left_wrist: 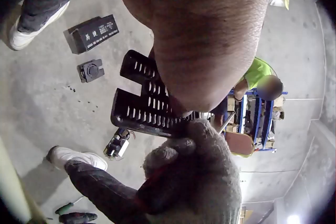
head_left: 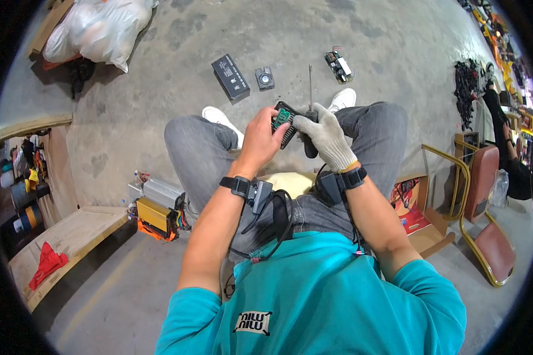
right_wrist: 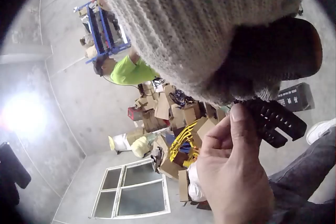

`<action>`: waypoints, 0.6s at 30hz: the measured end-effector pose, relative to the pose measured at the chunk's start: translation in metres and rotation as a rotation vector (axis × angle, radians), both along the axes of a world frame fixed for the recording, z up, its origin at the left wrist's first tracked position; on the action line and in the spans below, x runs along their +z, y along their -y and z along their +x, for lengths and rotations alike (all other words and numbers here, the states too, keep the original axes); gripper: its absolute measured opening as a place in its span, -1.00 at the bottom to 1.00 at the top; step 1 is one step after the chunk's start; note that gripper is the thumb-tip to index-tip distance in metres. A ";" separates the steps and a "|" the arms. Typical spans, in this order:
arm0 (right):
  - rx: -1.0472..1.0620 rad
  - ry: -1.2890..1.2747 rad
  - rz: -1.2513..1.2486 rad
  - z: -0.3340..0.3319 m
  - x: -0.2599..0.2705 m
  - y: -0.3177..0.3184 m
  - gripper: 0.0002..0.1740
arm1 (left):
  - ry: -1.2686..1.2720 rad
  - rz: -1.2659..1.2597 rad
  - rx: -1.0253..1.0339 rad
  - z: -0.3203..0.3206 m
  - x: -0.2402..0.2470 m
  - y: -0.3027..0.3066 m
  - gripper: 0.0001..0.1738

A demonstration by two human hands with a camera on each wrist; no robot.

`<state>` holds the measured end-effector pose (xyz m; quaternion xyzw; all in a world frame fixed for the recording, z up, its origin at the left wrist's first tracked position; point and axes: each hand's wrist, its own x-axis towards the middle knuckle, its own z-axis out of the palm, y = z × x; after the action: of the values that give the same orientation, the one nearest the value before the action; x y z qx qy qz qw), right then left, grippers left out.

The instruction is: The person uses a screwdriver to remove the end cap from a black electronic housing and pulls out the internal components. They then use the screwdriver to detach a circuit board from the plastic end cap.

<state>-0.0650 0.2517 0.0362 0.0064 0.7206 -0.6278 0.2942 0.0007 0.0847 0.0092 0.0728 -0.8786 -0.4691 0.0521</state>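
The bare left hand [head_left: 262, 137] pinches a black slotted cover [left_wrist: 149, 106] with a green circuit board [head_left: 283, 118] in it. In the gloved right hand [head_left: 324, 137] is a dark-handled screwdriver [head_left: 311, 89], its shaft pointing away from the body. The glove's fingertips meet the cover's edge beside the left fingers. In the right wrist view the thick dark handle [right_wrist: 283, 50] lies in the glove, and the left thumb presses on the cover [right_wrist: 275, 124]. The left wrist hides most of the left fingers in the left wrist view.
On the floor ahead lie a black box [head_left: 231, 77], a small square part [head_left: 265, 78] and a loose circuit assembly [head_left: 339, 65]. A wooden bench [head_left: 71, 236] and a yellow-silver device [head_left: 157, 207] are at left; an open carton [head_left: 426, 225] and chairs [head_left: 494, 248] at right.
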 end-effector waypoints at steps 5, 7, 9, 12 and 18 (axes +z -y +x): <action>0.076 -0.011 0.055 -0.003 -0.007 -0.002 -0.66 | -0.104 -0.063 0.003 -0.002 -0.002 -0.001 -0.63; 0.035 0.042 -0.039 -0.001 -0.005 -0.001 -0.64 | -0.058 0.004 0.009 0.000 -0.002 -0.003 -0.62; 0.046 0.052 -0.028 -0.004 -0.002 -0.004 -0.62 | -0.020 0.024 0.038 0.001 0.006 -0.004 -0.60; 0.008 0.118 -0.054 -0.008 0.001 -0.009 -0.62 | 0.064 0.067 0.052 0.002 0.003 -0.004 -0.55; 0.189 0.077 -0.025 -0.022 0.008 -0.021 -0.68 | 0.508 1.168 -0.036 -0.005 -0.026 0.019 -0.39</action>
<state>-0.0868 0.2725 0.0441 -0.0412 0.6983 -0.6055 0.3795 -0.0039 0.0653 -0.0172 0.1833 -0.4641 -0.8397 -0.2142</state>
